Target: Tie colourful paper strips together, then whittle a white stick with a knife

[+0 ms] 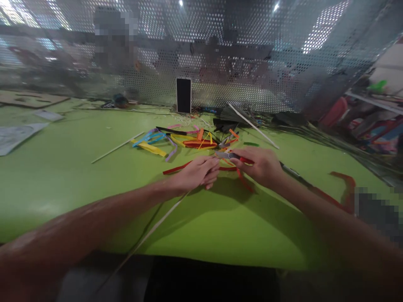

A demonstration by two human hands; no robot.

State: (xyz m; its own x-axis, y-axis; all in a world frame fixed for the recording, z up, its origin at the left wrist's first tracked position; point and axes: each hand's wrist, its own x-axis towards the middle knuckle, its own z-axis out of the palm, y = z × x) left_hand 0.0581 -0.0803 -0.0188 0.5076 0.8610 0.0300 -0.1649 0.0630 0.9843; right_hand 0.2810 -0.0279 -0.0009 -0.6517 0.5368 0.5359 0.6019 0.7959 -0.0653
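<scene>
My left hand point(201, 171) is closed around a long, thin, pale strip point(162, 218), whose tail runs down past the table's front edge. In my right hand point(262, 165) is a knife point(224, 155) with a grey blade and a red and black handle. Its blade lies right by my left fingertips; whether it touches the strip I cannot tell. A red strip point(176, 168) lies on the table behind my left hand, and orange strips show below the blade. Beyond my hands spreads a loose pile of coloured strips, among them yellow point(151, 149), blue point(151, 137) and orange point(200, 144) ones.
A dark-screened phone point(184, 95) stands upright against the perforated metal panel point(151, 75). A pale stick point(118, 147) lies left on the green table point(78, 184). Dark long leaves point(315, 131) stretch along the back right. Papers point(19, 136) lie at far left. A red strip point(346, 178) curls at right.
</scene>
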